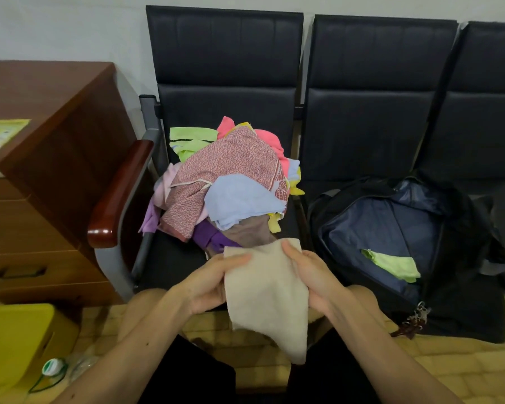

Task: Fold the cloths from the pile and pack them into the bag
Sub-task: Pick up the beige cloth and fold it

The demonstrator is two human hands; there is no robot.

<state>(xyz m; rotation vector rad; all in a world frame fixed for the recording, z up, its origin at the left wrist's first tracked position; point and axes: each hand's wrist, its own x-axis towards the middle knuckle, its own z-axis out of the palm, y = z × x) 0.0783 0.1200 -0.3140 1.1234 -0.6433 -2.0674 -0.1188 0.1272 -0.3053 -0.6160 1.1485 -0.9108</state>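
Beige cloth [264, 298] is hanging between both hands, in front of the person's knees and just near of the seat edge. The left hand [213, 284] is closing on its left edge, fingers curled over the front and the thumb side tucked behind the fabric. The right hand [309, 275] is pinching the right edge near the top corner, fingers lying across the front. The cloth's lower part is drooping to a point between the person's legs.

Just beyond the hands, the pile [228, 182] is sitting on the left seat [169, 258] of a row of dark chairs. A patterned pink cloth [225, 164] is lying on top, a blue cloth [239, 199] is spilling over its near right side, and green, bright pink, purple and brown pieces are showing around the edges.

To the right, on the next seat, the bag [370, 223] is lying unzipped, its blue lining facing up. A green cloth [394, 263] is resting inside it, near the front edge. Keys [414, 319] are dangling from the bag's near rim.

On the far left, a wooden cabinet [41, 182] is standing beside the chair's wooden armrest [120, 196]. A yellow box [15, 339] is sitting on the floor at the near left.
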